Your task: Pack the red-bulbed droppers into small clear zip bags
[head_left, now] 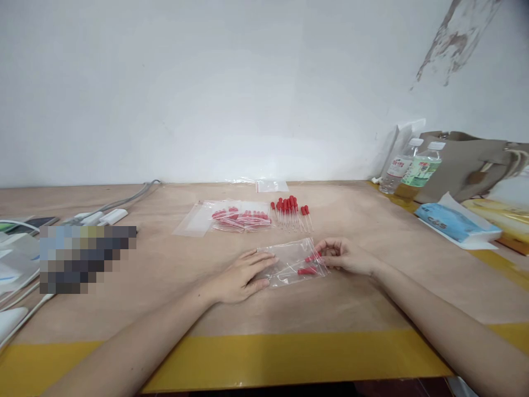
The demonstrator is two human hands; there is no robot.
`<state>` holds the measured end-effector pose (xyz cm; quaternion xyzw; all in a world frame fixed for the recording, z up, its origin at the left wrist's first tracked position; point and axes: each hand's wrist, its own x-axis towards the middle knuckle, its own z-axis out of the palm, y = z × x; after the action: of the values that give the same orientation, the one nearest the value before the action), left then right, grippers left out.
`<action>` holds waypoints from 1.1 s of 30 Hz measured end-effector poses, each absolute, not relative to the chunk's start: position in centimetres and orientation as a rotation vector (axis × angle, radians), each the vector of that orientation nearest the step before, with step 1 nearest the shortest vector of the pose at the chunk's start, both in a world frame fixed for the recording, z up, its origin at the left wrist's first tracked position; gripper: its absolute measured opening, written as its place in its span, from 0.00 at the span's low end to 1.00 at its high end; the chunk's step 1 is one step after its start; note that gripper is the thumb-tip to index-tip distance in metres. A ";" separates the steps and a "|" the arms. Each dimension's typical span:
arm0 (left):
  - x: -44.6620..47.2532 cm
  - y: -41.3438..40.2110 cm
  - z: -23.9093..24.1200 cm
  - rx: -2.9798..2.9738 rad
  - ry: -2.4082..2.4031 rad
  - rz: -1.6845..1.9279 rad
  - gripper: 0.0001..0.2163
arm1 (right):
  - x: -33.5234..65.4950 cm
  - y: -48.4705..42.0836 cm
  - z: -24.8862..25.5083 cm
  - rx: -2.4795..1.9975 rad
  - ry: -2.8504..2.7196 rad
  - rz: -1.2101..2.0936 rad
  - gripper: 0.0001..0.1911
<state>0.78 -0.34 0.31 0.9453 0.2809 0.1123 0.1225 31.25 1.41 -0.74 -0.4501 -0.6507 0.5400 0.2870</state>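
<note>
A clear zip-lock plastic bag lies on the table with red-bulbed droppers inside, bulbs toward the right end. My left hand rests flat on the bag's left side, fingers stretched out. At the right end, the curled fingers of my right hand pinch the bag's edge beside one red bulb. Just beyond, several loose droppers lie with their red bulbs pointing away and thin clear stems toward me. To their left is a pile of filled bags showing red bulbs through the plastic.
A flat bag lies left of the pile, and more plastic lies by the wall. Cables and white plugs occupy the left. At right stand two bottles, a grey handbag and a blue tissue pack.
</note>
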 end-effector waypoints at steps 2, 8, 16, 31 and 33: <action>0.8 -0.4 0.3 2.755 0.823 0.325 0.22 | 30.5 1.3 -1.0 -1.172 -1.807 1.390 0.20; 0.9 -0.5 0.6 2.751 0.842 0.301 0.22 | 29.3 1.4 -1.6 -1.104 -1.693 1.428 0.20; 0.8 -0.3 0.3 2.774 0.833 0.281 0.19 | 31.6 2.5 -0.5 -1.293 -1.808 1.485 0.18; 0.7 -0.2 0.3 2.823 0.781 0.290 0.18 | 28.6 14.9 0.5 -2.044 -1.425 0.621 0.08; 0.7 -0.2 0.3 2.824 0.785 0.285 0.18 | 28.4 15.5 0.5 -2.035 -1.437 0.651 0.09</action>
<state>0.73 -0.20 0.27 0.9544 0.2652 0.0962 0.0982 28.40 15.48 0.53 -0.7587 -0.5360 0.2427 0.2797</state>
